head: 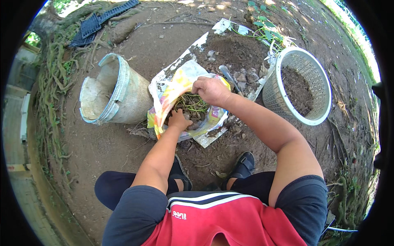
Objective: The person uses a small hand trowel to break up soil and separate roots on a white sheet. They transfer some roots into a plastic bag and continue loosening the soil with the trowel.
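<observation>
A printed plastic bag (172, 89), yellow, orange and white, stands before me with its mouth spread wide. Thin green and yellowish plant stems (192, 104) lie in it over dark matter. My left hand (179, 120) reaches into the near left of the bag, fingers spread against the contents; what is under the palm is hidden. At the far right rim my right hand (212, 90) has its fingers curled on the bag's edge. Just beyond it a hand trowel (229, 77) lies on soil (237, 50) heaped over a dirty white sheet (181, 58).
A cracked, pale bucket (132, 92) leans at the left. To the right is a latticed white plastic basket (274, 92) holding soil (297, 89). Leafy green cuttings (267, 29) lie at the back, black plastic trays (90, 26) by tree roots (55, 70) back left.
</observation>
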The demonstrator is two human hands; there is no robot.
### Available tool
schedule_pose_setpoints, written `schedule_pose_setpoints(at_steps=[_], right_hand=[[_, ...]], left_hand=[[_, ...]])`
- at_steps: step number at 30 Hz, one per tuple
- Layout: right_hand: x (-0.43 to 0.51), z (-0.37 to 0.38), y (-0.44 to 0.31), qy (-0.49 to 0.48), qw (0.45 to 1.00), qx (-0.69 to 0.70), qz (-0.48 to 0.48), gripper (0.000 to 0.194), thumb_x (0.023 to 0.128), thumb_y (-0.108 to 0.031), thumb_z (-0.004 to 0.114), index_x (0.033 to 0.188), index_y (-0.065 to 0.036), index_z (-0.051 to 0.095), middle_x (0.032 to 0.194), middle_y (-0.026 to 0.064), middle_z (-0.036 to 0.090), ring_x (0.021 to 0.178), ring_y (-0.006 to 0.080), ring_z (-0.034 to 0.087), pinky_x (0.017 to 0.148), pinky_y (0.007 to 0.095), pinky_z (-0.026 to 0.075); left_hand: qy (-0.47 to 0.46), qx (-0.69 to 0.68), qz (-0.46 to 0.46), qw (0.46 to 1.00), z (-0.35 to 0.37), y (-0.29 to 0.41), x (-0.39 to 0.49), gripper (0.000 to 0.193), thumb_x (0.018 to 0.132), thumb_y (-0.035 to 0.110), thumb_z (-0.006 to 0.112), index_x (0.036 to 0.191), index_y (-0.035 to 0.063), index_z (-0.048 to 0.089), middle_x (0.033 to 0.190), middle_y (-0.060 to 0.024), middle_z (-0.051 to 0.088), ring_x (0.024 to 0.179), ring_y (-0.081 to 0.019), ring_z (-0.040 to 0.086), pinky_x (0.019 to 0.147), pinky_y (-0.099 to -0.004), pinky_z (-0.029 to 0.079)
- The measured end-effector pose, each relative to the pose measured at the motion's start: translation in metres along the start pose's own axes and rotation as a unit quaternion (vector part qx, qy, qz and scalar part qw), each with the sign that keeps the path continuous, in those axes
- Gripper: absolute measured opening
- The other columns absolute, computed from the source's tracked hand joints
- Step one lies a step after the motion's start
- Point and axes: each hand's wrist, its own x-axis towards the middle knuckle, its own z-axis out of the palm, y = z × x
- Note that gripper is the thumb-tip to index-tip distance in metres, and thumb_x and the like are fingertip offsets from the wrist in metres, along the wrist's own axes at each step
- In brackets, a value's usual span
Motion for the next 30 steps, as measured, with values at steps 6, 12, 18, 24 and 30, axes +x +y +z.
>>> schedule_pose_setpoints(at_steps=[6,12,18,24,30], right_hand=[[-0.005,0.006,0.017,-0.125,0.99,0.011,0.062,0.022,0.08,-0.01,0.05,0.093,-0.011,0.068,0.101,0.0107,0.066,0.093,0.0287,0.063,0.082,0.0395,0.049],[-0.019,0.04,0.012,-0.337,0.936,-0.073,0.073,0.026,0.082,-0.02,0.055,0.102,-0.01,0.069,0.109,0.0153,0.065,0.101,0.0326,0.062,0.086,0.0412,0.048],[-0.024,0.054,-0.001,-0.452,0.881,-0.138,-0.004,0.038,0.085,-0.036,0.055,0.1,-0.004,0.067,0.1,0.0171,0.067,0.095,0.0342,0.062,0.084,0.0436,0.048],[-0.03,0.066,-0.016,-0.49,0.859,-0.145,-0.023,0.033,0.083,-0.033,0.06,0.102,-0.007,0.067,0.098,0.0142,0.067,0.094,0.033,0.063,0.081,0.044,0.048],[-0.034,0.06,-0.017,-0.463,0.878,-0.118,-0.01,0.034,0.083,-0.03,0.06,0.11,-0.01,0.063,0.102,0.0147,0.066,0.099,0.0331,0.062,0.084,0.0437,0.048]], left_hand=[[-0.199,-0.37,0.023,0.907,-0.034,-0.008,0.022,0.044,0.08,0.031,0.07,0.115,0.0083,0.056,0.103,-0.0073,0.062,0.09,-0.0207,0.06,0.072,-0.04,0.049],[-0.057,0.059,0.058,0.995,-0.069,-0.016,0.029,0.043,0.084,0.037,0.06,0.106,-0.0002,0.066,0.112,-0.0216,0.063,0.106,-0.03,0.06,0.091,-0.0393,0.045],[-0.038,0.149,-0.113,0.982,-0.054,-0.093,0.039,0.033,0.082,0.007,0.053,0.112,0.0002,0.064,0.126,-0.0182,0.056,0.118,-0.0314,0.054,0.099,-0.042,0.043],[-0.079,0.239,-0.124,0.96,-0.033,-0.088,0.029,0.059,0.078,0.033,0.064,0.129,0.0066,0.053,0.135,-0.0087,0.051,0.123,-0.0234,0.05,0.106,-0.0353,0.035],[-0.049,0.012,-0.142,0.989,-0.028,-0.058,0.024,0.098,0.062,0.037,0.08,0.14,0.0005,0.034,0.147,-0.0189,0.031,0.138,-0.0293,0.027,0.112,-0.0375,0.025]])
